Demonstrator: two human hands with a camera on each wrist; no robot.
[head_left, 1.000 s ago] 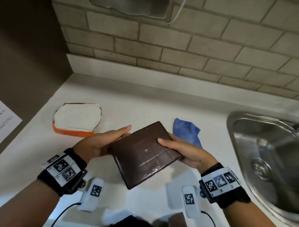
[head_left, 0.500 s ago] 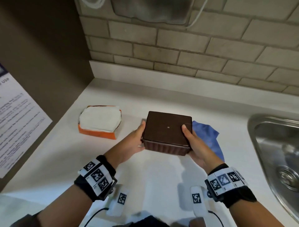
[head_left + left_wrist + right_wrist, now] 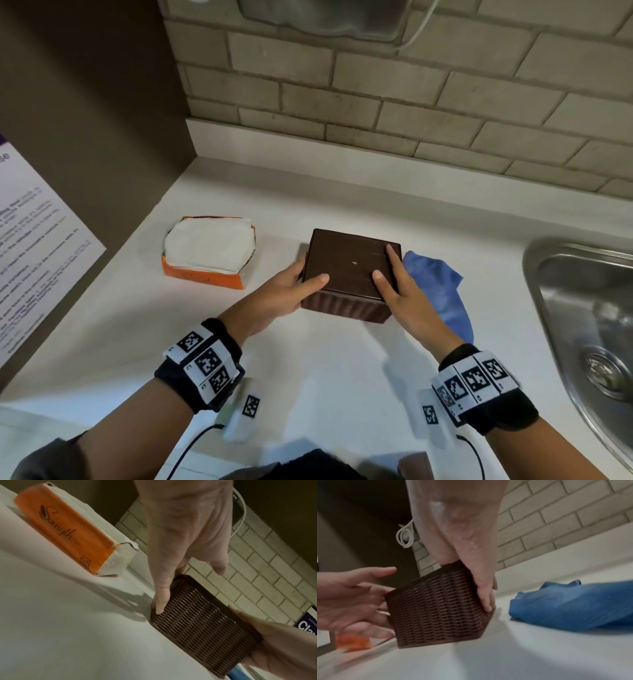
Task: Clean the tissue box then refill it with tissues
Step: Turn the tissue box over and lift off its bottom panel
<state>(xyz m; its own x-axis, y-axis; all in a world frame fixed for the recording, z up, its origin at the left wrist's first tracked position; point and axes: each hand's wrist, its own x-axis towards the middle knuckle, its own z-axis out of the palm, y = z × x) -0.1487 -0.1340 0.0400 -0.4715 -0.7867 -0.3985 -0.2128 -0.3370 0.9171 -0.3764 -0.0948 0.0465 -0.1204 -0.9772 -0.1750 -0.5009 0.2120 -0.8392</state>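
The left hand (image 3: pixel 284 291) sets its thumb on top of the brown tissue box (image 3: pixel 349 263) and straight fingers against its left wall. The right hand (image 3: pixel 407 301) lies flat over the top and right wall, so neither hand is curled round it. The box sits on the white counter (image 3: pixel 308 359), flat face up, with the blue cloth (image 3: pixel 442 291) near on its right and the orange pack of tissues (image 3: pixel 209 246) off to the left.

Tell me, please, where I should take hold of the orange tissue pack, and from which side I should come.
Grip the tissue pack across its two long orange sides, coming from above. It lies flat on the countertop, apart from the brown box, so both sides are free. Its top is open and shows loose white tissues, which would likely pull out if pinched.
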